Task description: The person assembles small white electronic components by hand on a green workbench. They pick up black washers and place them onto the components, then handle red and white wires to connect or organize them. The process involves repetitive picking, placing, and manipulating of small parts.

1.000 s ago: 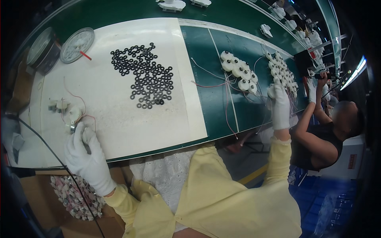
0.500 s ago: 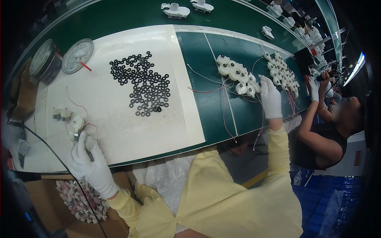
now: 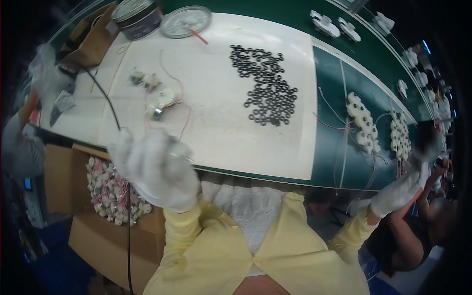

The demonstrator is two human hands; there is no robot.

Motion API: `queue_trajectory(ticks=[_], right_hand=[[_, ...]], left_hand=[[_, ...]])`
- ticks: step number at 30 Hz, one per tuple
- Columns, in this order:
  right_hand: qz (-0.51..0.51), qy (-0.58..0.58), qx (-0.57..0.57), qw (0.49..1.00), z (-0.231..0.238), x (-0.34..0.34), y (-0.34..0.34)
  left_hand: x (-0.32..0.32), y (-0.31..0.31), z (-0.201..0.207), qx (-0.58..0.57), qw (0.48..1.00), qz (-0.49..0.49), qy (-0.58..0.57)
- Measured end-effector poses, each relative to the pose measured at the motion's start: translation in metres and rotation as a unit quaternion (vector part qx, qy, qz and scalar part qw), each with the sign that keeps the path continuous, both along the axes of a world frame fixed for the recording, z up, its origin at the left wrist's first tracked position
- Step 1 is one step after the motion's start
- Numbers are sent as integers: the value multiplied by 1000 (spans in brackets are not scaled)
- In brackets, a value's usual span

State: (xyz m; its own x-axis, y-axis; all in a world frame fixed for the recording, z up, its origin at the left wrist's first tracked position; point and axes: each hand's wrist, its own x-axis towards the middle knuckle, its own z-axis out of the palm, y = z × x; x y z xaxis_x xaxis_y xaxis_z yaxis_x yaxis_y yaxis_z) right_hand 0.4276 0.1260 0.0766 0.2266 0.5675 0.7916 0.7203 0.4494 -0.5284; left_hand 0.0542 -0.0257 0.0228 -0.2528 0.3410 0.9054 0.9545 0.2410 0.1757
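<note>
My left hand (image 3: pixel 160 169), in a white glove, hovers over the front edge of the table, smeared by motion. Its fingers look bent, but I cannot tell what they hold, if anything. Beyond it lie a small white motor (image 3: pixel 167 97) with pink wires and a metal end, and a few small pale parts (image 3: pixel 145 78). My right hand (image 3: pixel 400 191), also gloved, reaches out past the table's right end. Its fingertips blur into a dark shape and another person's glove. Nearby are white motors with black rings (image 3: pixel 364 123) and a second cluster of them (image 3: pixel 400 135).
Many black rings (image 3: pixel 268 83) lie on the white board. A tin (image 3: pixel 137 19) and its lid (image 3: pixel 186 22) with a red stick stand behind. A carton of wired motors (image 3: pixel 115 196) sits below left. A black cable (image 3: pixel 105 93) crosses there. A person (image 3: pixel 410 236) is at the right.
The view has swung left, so the table appears farther right. My left hand has drawn back from the loose motor toward the table edge. My right hand has left the motor cluster, moving right.
</note>
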Motion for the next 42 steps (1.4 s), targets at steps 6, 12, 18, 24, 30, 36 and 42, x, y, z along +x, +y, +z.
queue_trajectory(ticks=[6,12,18,24,30,36,42], right_hand=[[623,362,-335,607,-54,-126,-60],[487,400,-619,469,-36,-166,-59],[589,413,-567,401,-31,-122,-37],[501,262,-580,586,-17,-85,-16],[321,47,-532,782,-18,-114,0],[267,-177,-518,793,-5,-127,2],[282,-399,-157,858,-17,-151,6]], left_hand=[[67,23,20,27,967,-251,9],[64,36,14,4,976,-198,-92],[-29,32,-13,-144,974,166,-56],[-32,18,-15,-183,968,138,-106],[-35,18,-16,-99,980,114,-126],[-33,16,-20,-165,969,117,-140],[-33,19,-20,-195,959,155,-132]])
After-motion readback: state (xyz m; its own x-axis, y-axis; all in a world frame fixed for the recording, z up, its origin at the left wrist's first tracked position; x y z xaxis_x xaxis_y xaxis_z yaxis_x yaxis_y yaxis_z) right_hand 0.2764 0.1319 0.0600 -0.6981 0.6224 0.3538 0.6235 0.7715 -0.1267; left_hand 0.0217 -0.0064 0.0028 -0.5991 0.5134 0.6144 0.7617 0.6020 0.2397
